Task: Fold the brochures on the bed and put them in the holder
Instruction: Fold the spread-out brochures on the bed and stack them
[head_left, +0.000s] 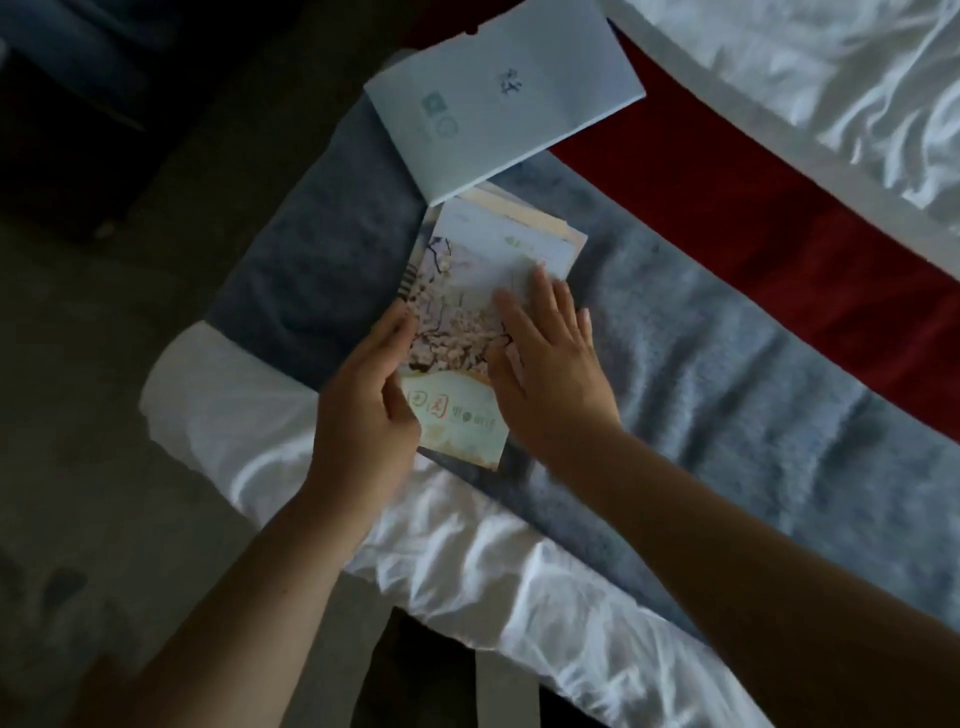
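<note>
Now left hand (363, 395) grips the brochure (452, 332) edge; right hand (550, 374) fingers (548, 296) press flat.

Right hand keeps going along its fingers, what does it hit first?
Likely the pale blue folder overlapping the brochure stack's far end; the right hand lies flat on that stack.

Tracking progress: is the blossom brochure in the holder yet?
Out: the blossom brochure lies on the grey blanket, left hand gripping its edge, right hand flat on it.
</note>
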